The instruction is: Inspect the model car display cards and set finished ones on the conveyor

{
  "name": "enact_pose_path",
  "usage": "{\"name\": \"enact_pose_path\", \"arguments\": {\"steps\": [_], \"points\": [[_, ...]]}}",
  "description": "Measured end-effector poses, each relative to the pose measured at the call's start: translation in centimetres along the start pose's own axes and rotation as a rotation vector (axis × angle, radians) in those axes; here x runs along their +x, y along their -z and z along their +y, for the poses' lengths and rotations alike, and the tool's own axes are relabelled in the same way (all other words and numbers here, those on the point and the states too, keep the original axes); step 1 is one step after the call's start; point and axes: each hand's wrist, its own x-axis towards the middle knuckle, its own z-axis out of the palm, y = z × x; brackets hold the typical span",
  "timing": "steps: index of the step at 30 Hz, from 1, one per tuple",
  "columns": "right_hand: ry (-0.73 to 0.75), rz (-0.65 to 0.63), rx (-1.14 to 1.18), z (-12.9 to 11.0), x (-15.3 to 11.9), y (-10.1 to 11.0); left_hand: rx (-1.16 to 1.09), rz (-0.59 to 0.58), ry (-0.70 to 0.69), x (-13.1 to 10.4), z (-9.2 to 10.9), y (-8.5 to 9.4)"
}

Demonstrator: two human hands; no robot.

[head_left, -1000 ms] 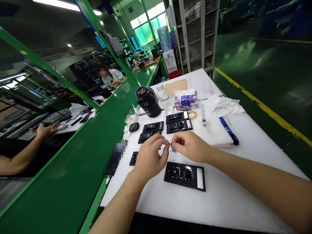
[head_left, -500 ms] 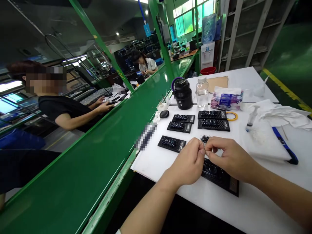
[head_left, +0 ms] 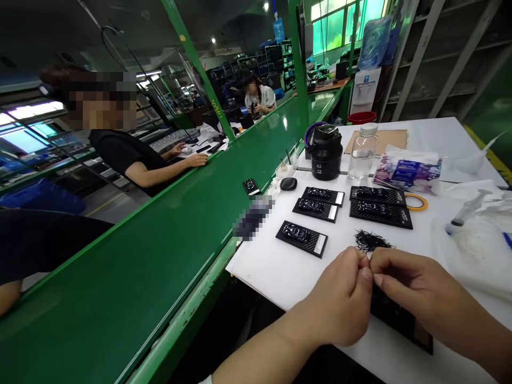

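Note:
My left hand is closed, its fingertips pinched together. My right hand pinches right beside it, the fingertips of both nearly touching; whatever lies between them is too small to make out. Beneath my hands is a dark plate, partly covered by them. Just beyond sits a pile of thin black pieces. A black plate with a glossy car-shaped relief lies to the left. Farther back are two similar plates and, to their right, two more.
A black jug, a clear bottle, a tissue pack, yellow tape and a syringe stand or lie around the table. Left runs a green ledge, with a person beyond it.
The view has shifted, so the table items appear lower and farther right. My hands remain pinched close together. A small black item now shows on the green ledge. The nearby person's hand rests on the ledge edge.

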Motion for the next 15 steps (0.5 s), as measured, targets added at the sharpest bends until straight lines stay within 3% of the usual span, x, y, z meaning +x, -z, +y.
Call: {"name": "enact_pose_path", "arguments": {"steps": [5, 11, 13, 15], "points": [[-0.148, -0.112, 0.069, -1.8, 1.4, -1.0, -0.274, 0.031, 0.138, -1.5, -1.9, 0.9], [-0.192, -0.273, 0.091, -3.1, 5.3, -2.0, -0.605, 0.053, 0.238, -2.2, -3.8, 3.1], [-0.196, -0.327, 0.096, -3.7, 6.8, -2.1, -0.602, 0.114, 0.215, -2.0, -3.7, 4.2], [-0.180, -0.370, 0.127, -4.5, 8.4, -1.9, -0.416, 0.221, 0.118, -1.6, -3.4, 5.5]]}}
